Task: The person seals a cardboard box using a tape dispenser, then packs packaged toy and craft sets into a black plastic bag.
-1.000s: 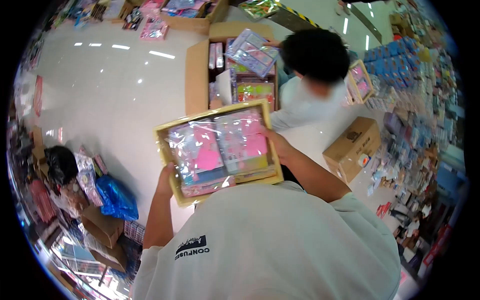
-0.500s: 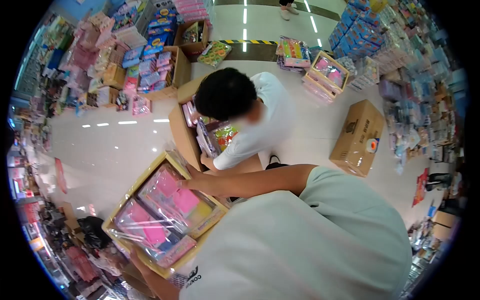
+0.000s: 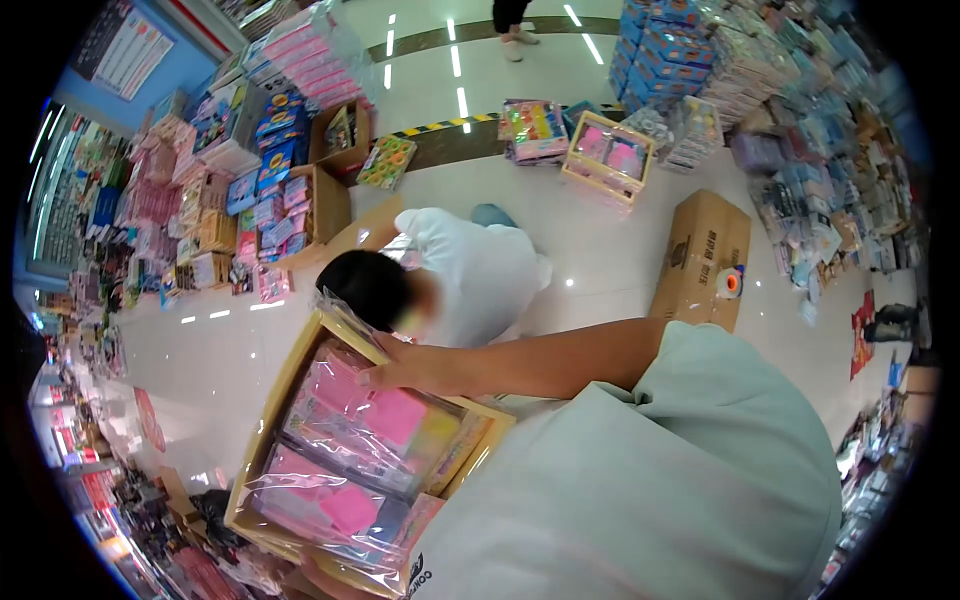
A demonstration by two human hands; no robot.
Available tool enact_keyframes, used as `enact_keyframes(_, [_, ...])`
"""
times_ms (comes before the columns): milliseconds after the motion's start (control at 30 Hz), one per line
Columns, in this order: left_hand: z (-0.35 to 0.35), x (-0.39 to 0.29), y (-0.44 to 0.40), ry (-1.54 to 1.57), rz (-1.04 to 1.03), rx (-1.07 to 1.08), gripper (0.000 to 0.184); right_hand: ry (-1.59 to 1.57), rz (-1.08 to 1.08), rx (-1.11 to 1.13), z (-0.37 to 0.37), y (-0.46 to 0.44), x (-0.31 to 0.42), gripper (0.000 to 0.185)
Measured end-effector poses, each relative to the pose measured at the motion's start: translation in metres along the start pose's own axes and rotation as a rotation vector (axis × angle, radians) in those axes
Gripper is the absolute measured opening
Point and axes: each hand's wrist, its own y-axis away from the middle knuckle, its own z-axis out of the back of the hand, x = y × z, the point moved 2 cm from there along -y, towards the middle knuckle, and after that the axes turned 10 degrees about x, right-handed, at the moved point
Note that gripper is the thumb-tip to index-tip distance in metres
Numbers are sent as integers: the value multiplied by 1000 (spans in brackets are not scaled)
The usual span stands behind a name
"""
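Note:
A yellow-edged display box (image 3: 262, 440) wrapped in clear film tilts in front of my body, with pink packs inside behind the shiny wrap. My right hand (image 3: 415, 366) grips its upper edge, the thumb lying over the film and the fingers behind the rim. At the lower edge, near my shirt, my left hand (image 3: 328, 578) supports the box; most of its fingers are hidden underneath. Just beyond the box, a person in a white shirt (image 3: 475, 270) crouches with head bent down. Their hands are hidden behind my box and arm.
Similar yellow-edged boxes (image 3: 647, 160) sit on the floor beside a stack of colourful packs (image 3: 535, 128). A taped brown carton (image 3: 703, 255) bears a tape roll (image 3: 733, 284). An open carton of packs (image 3: 330, 205) stands among piled goods. Blue boxes (image 3: 670, 55) are stacked at the back.
My view has shifted and the held box appears closer and lower, still in both hands. The crouching person has bent further down and left; the carton at their hands is now mostly hidden.

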Motion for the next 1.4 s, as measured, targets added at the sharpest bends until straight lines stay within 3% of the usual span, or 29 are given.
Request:
enact_keyframes(100, [-22, -39, -14, -56, -73, 108, 77, 15, 18, -104, 26, 23, 3, 95])
enact_keyframes(200, [-76, -64, -31, -81, -120, 252, 78, -3, 139, -281, 38, 73, 40, 95])
enact_keyframes(233, [-99, -68, -33, -78, -128, 302, 78, -122, 299, -247, 46, 87, 45, 73])
enact_keyframes(400, [-230, -67, -15, -59, -90, 531, 79, -437, 99, -425, 107, 193, 51, 56])
enact_keyframes(500, [-322, -54, 11, -56, -40, 655, 79, -540, 208, -466, 160, 258, 51, 42])
enact_keyframes(633, [-462, -40, 36, -59, 24, 805, 79, -417, 135, -657, 239, 337, 61, 50])
enact_keyframes(733, [-545, -19, 38, -79, 108, 909, 78, -593, 45, -670, 298, 401, 56, 52])
enact_keyframes(800, [-607, -18, 56, -76, 66, 1004, 68, -563, 50, -747, 331, 440, 57, 54])
enact_keyframes(833, [-638, -27, 75, -161, 136, 1024, 59, -539, 69, -781, 352, 458, 47, 54])
enact_keyframes(867, [-662, -14, 73, -132, 204, 1058, 71, -516, 86, -816, 370, 475, 42, 54])
enact_keyframes(933, [-707, 4, 67, -129, 306, 1222, 65, -486, 144, -869, 392, 505, 46, 53])
enact_keyframes(1000, [-754, 25, 62, -200, 146, 1222, 58, -500, 183, -898, 419, 533, 37, 53])
enact_keyframes(1067, [-804, 19, 67, -251, 156, 1237, 77, -551, 192, -910, 454, 561, 12, 54])
enact_keyframes(1133, [-860, 25, 58, -255, -21, 1331, 81, -533, 292, -918, 476, 571, 18, 56])
enact_keyframes(1400, [-1086, 98, -52, -420, -27, 1451, 77, -590, 416, -1119, 650, 582, -9, 59])
